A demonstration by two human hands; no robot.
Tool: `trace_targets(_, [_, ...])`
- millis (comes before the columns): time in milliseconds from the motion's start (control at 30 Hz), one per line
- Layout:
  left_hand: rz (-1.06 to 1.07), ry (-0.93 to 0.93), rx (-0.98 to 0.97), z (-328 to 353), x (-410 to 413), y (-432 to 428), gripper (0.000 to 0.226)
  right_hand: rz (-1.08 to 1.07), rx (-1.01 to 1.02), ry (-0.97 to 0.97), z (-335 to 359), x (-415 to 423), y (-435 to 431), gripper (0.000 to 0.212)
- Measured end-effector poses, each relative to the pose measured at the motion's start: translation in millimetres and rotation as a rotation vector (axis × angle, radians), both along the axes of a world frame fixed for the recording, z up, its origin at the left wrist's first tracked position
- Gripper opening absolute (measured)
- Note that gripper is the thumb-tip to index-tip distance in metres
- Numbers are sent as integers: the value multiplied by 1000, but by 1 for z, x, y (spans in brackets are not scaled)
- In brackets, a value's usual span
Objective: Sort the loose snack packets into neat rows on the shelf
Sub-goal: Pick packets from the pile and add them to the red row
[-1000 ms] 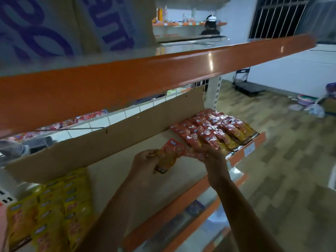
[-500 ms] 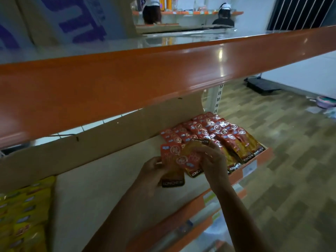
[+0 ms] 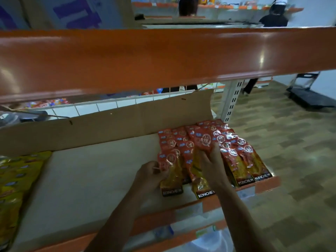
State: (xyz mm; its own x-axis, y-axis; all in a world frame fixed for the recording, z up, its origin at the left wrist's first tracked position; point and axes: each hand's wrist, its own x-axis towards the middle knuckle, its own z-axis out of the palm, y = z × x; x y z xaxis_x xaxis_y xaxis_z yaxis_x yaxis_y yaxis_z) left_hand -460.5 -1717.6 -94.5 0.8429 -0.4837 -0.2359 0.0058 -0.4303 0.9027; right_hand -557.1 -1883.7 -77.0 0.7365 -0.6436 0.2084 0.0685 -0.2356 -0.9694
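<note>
Head view, looking down onto a cardboard-lined shelf (image 3: 87, 171) beneath an orange upper shelf edge (image 3: 163, 57). Pinching one loose Konchew packet (image 3: 171, 179) by its left side with the left hand (image 3: 151, 174), at the left end of the red rows (image 3: 238, 153) near the front lip. Laying the right hand (image 3: 212, 165) over a second Konchew packet (image 3: 201, 186) just beside it, with the thumb hidden, so cannot tell whether pressing or gripping.

To do this step well: lay each packet flat, label forward, overlapping its neighbour evenly, with bottom edges level.

Counting: two hands, two packets being placed, roughly five overlapping red columns too stacked to count singly, and one pile of yellow packets (image 3: 16, 179) well apart at far left.
</note>
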Motion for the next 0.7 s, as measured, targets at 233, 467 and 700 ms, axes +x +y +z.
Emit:
trace_targets(233, [1, -203, 169, 5, -18, -11, 32, 135, 230, 73, 11, -5, -1, 19])
trace_targets(467, [91, -315, 229, -2, -27, -14, 36, 142, 263, 177, 20, -6, -2, 15])
trace_targets(700, [136, -385, 317, 4, -31, -16, 39, 92, 197, 235, 13, -2, 5, 19])
